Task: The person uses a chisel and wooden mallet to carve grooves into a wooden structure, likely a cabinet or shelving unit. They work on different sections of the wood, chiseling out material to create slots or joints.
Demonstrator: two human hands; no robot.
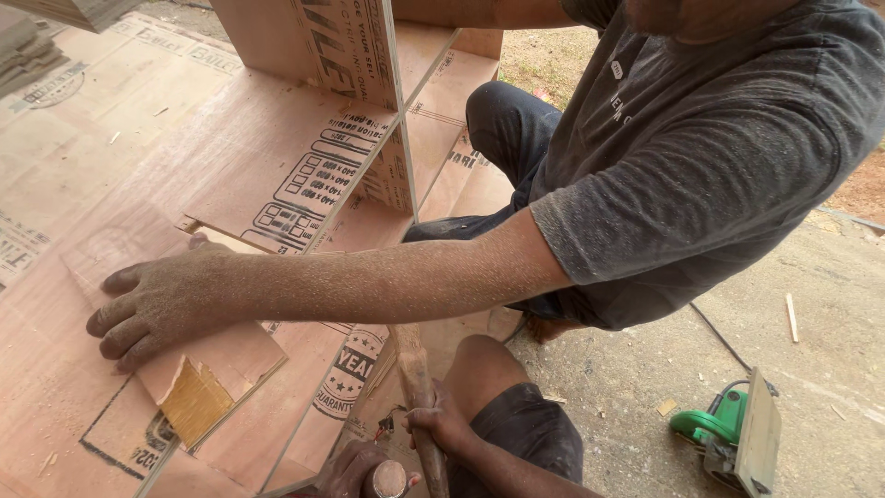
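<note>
Spanning most of the view, plywood cabinet (230, 148) lies flat. Co-worker's dusty hand (157, 309) presses palm-down on loose plywood piece (207, 355). Green power saw (728, 433) sits well apart on concrete. Right hand (441, 424) closed around wooden handle (412, 364), beside the cabinet's near edge. Left hand (350, 472), partly cropped, curls about round-ended tool butt (389, 480).

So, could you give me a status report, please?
Right hand gripping wooden handle. Left hand around round-topped tool. Co-worker's dusty hand pressing reddish plywood panel.
</note>
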